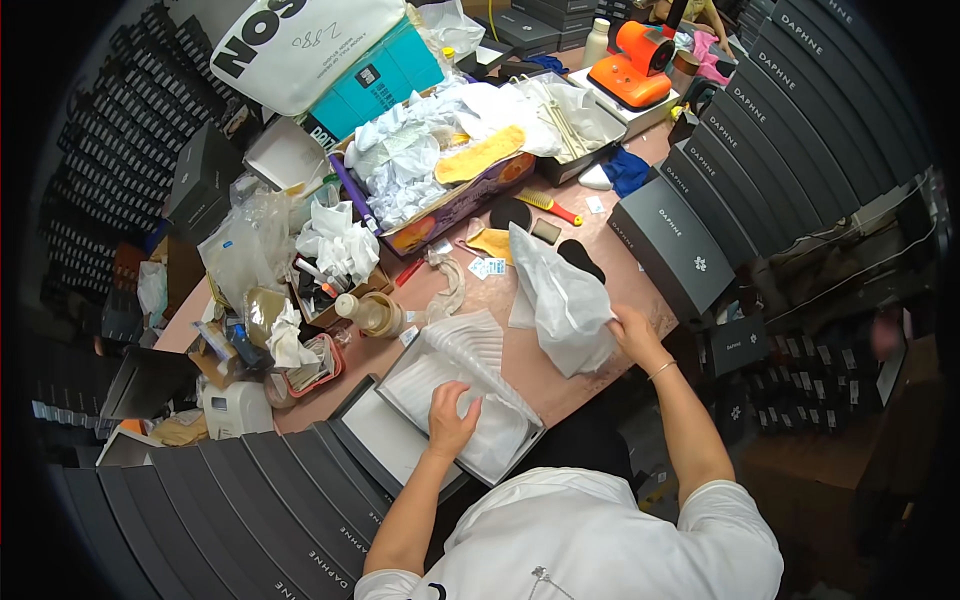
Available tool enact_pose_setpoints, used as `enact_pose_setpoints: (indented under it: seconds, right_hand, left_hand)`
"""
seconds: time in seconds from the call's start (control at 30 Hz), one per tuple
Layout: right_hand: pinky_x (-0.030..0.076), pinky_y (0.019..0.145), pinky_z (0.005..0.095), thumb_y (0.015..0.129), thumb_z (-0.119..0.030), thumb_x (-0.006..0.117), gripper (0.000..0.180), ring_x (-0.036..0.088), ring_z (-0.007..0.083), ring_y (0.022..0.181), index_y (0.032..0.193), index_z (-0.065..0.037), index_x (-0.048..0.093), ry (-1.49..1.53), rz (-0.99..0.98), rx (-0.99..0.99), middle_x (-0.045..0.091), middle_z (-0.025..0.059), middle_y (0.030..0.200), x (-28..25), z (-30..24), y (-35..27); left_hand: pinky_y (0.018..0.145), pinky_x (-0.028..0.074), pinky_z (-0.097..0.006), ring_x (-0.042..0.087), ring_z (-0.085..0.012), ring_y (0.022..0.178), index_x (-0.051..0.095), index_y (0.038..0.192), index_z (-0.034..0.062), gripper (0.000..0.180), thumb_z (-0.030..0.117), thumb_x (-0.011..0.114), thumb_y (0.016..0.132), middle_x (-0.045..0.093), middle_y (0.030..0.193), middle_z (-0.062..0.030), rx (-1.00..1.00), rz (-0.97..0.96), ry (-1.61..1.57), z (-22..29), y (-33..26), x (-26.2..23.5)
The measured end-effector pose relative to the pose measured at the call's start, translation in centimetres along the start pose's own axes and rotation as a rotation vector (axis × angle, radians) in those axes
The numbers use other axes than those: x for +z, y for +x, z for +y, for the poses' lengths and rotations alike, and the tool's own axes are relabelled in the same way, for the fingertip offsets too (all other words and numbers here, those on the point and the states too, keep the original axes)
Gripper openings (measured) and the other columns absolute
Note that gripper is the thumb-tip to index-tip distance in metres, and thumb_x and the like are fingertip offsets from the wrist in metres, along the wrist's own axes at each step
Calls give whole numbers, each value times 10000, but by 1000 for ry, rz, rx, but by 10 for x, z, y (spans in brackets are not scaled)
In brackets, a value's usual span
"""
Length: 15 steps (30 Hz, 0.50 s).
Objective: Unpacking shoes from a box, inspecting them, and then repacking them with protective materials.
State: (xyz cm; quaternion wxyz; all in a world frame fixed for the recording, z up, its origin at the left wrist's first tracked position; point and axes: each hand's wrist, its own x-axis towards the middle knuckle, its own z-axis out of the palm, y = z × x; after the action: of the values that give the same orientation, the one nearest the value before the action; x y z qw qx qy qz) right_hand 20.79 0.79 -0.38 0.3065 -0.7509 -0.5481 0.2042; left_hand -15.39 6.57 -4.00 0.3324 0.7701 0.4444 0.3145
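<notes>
My right hand [637, 335] grips the edge of a white, thin-sheeted wrapping bag [562, 310] that stands up from the table. The bag's contents, if any, do not show. My left hand [454, 418] hovers over an open dark shoe box [518, 459], thumb and forefinger apart, nothing visible between them. Inside that box lies white ribbed foam wrapping [425, 372], which spreads past its far side. Left of the box is a second open box part [390, 432] with a white inside.
Shoe boxes [680, 240] are stacked at right, with a row of boxes [230, 500] at lower left. Crumpled paper [420, 140] fills a purple box [440, 230]. Nearby are a yellow-red brush [552, 207], a jar [378, 315] and an orange device [632, 68].
</notes>
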Motion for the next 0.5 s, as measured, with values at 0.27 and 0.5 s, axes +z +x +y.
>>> enact_pose_setpoints:
  seconds: [0.27,0.5]
  right_hand:
    - [490,717,385,805,-65,618,125,610,337,810,927,-39,608,98,-14,-549,634,151,875,-44,-179,82]
    - [494,713,364,872,-113,575,115,605,284,812,978,-72,592,227,-635,-744,586,109,885,-4,-254,-40]
  left_hand:
    - [896,479,-357,577,-225,1020,517,1216,61,371,313,502,945,566,1159,-91,-924,-207,-1385,29,71,0]
    - [943,473,-366,529,-299,1151,347,1377,27,605,428,446,935,492,1252,-216,-486,-667,-1869,56,26,-8]
